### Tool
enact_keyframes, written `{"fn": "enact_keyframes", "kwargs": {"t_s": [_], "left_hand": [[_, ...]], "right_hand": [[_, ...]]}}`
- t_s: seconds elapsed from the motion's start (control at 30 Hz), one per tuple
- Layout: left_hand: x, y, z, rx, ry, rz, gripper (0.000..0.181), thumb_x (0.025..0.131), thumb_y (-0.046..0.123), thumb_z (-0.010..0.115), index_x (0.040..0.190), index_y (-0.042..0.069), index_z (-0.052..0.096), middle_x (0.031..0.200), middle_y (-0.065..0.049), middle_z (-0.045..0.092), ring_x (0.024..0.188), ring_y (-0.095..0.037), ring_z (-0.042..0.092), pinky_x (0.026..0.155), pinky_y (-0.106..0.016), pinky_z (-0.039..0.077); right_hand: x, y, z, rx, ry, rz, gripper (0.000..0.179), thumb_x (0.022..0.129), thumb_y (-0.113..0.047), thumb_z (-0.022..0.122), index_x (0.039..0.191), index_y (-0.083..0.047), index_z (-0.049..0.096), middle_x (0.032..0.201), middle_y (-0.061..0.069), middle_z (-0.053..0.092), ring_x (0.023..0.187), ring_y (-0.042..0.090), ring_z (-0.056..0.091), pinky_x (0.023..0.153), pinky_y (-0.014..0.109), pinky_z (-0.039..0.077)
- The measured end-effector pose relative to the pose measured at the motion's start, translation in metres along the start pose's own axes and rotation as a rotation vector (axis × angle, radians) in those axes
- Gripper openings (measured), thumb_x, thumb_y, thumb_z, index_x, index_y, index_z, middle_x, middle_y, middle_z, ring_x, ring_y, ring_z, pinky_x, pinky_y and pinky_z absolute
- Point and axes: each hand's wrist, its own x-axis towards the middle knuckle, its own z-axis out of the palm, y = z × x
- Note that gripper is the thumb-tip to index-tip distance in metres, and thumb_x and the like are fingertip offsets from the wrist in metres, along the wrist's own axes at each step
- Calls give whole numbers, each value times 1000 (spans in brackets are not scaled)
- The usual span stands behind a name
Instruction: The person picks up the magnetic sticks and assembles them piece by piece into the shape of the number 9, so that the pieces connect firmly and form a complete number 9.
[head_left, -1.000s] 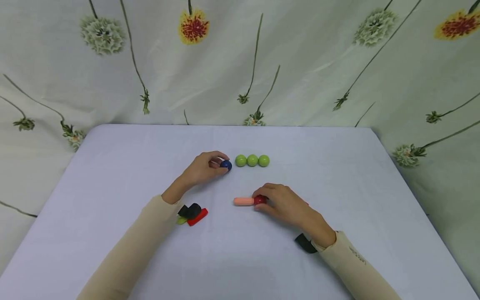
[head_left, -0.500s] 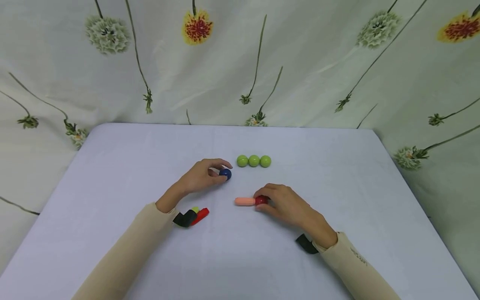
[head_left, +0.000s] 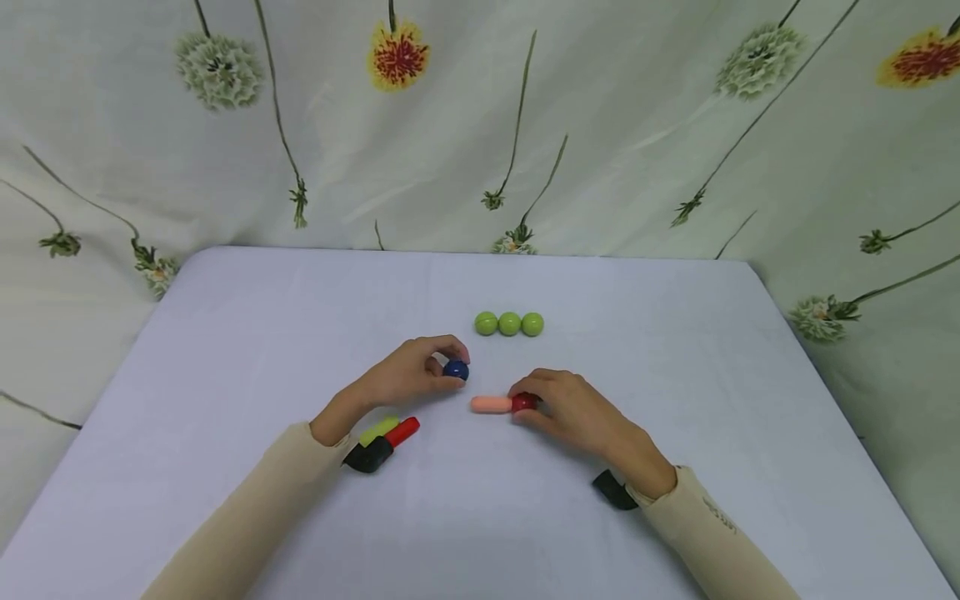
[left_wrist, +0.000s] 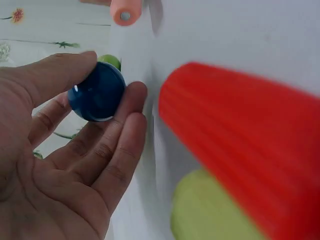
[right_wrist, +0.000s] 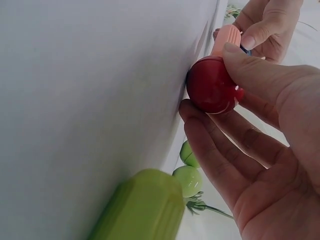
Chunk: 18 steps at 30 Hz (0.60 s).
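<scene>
My left hand (head_left: 416,371) pinches a shiny blue ball (head_left: 455,371) between thumb and fingers; the left wrist view shows the same ball (left_wrist: 98,92) at the fingertips. My right hand (head_left: 573,408) holds a dark red ball (head_left: 523,402) with thumb and fingertips. That ball sits against the right end of a peach ridged stick (head_left: 491,405) lying on the table. In the left wrist view this stick (left_wrist: 126,12) shows a hole in its near end. From the right wrist view, the red ball (right_wrist: 212,85) appears to touch the stick (right_wrist: 228,39).
Three green balls (head_left: 509,324) stand in a row farther back. A red stick (head_left: 403,431) and a yellow-green stick (head_left: 378,431) lie by my left wrist. Another green stick (right_wrist: 142,207) shows near my right wrist. Black pieces (head_left: 615,490) show at both wrists.
My left hand has carried the blue ball from beside the green balls toward me, closer to the peach stick. My right hand stays at the red ball.
</scene>
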Motion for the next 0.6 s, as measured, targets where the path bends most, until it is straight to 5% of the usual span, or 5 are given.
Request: {"fn": "enact_keyframes", "kwargs": {"t_s": [0.27, 0.4, 0.6], "left_hand": [[-9, 7, 8, -49, -26, -40, 32, 92, 8, 69, 123, 7, 60, 115, -11, 68, 93, -16, 70, 87, -32, 56], [-8, 7, 10, -74, -14, -11, 32, 92, 5, 70, 122, 7, 60, 122, -12, 63, 103, -20, 70, 92, -35, 56], [-9, 9, 12, 28, 18, 54, 31, 91, 8, 72, 121, 8, 63, 116, -7, 67, 105, -22, 64, 94, -36, 55]], "right_hand": [[1, 1, 0, -19, 7, -23, 25, 91, -25, 75, 113, -14, 72, 102, -4, 69, 87, 7, 61, 80, 29, 53], [1, 1, -1, -53, 23, -26, 23, 91, -26, 75, 111, -14, 72, 102, -5, 69, 87, 8, 62, 82, 31, 54], [-1, 2, 0, -63, 38, -16, 21, 91, -26, 75, 109, -15, 73, 99, -6, 69, 86, 7, 61, 81, 31, 53]]}}
